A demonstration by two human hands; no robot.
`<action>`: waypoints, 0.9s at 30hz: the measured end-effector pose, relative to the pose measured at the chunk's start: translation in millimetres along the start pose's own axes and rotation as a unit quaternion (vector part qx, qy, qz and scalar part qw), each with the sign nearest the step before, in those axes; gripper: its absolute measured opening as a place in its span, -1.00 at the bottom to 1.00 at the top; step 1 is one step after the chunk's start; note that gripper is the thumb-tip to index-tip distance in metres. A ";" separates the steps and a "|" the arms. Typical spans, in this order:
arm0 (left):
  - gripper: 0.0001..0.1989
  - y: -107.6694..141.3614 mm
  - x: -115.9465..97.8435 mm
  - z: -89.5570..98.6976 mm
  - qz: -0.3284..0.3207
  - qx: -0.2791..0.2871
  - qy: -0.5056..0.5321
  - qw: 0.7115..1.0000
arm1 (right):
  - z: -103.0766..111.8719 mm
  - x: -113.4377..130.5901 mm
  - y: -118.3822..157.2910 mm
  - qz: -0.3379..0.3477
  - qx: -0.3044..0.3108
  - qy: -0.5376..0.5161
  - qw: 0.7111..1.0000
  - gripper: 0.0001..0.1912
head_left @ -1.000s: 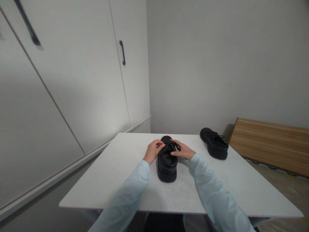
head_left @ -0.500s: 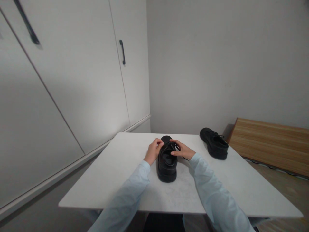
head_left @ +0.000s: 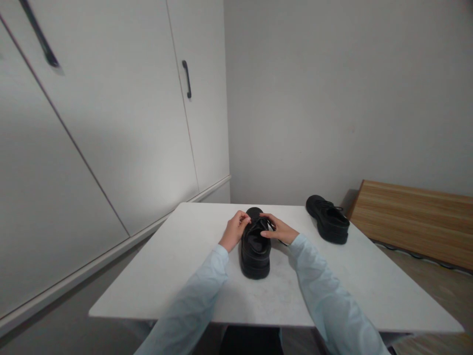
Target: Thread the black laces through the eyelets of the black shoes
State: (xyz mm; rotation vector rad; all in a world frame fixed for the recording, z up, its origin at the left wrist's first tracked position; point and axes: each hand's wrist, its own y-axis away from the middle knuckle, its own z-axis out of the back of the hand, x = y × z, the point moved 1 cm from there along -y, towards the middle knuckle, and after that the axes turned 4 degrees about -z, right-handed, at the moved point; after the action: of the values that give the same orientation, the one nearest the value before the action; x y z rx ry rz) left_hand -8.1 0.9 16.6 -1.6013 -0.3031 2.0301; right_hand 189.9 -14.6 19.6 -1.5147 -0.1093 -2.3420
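Note:
A black lace-up shoe (head_left: 255,266) stands on the white table with its heel toward me and its toe pointing away. At the left of its lacing, my left hand (head_left: 234,230) is closed in a pinch on the shoelace; the lace between the fingertips is barely visible. My right hand (head_left: 280,230) grips the shoe's right side by the opening, thumb at the inner edge and fingers curved over the lacing. Part of a dark lace (head_left: 284,242) trails beneath that hand onto the table. The fingers partly cover the lacing.
Another black shoe (head_left: 328,221) rests near the right edge of the white table (head_left: 177,271). Beyond that edge is a wood-grain panel (head_left: 414,222). White cabinet doors (head_left: 121,123) with dark handles stand on the left, and a grey wall is behind.

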 end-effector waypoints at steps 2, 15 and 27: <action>-0.87 0.8 -3.3 -0.1 -0.003 0.002 0.021 1.000 | -0.2 0.2 0.0 0.000 0.000 0.001 1.000 -0.20; -0.70 3.1 -17.3 2.7 0.068 0.016 0.185 0.980 | 0.6 -2.6 -0.3 0.002 -0.004 0.004 1.000 -0.26; -0.74 0.5 -14.2 5.0 0.018 0.002 0.165 0.986 | 0.6 4.3 2.0 -0.013 -0.001 0.004 1.000 -0.26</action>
State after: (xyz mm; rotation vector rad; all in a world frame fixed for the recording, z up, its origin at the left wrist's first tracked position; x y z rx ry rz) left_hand -10.8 -6.4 29.5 -1.9156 -0.1465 1.7498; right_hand 189.5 -17.4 23.5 -1.5130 -0.1258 -2.3679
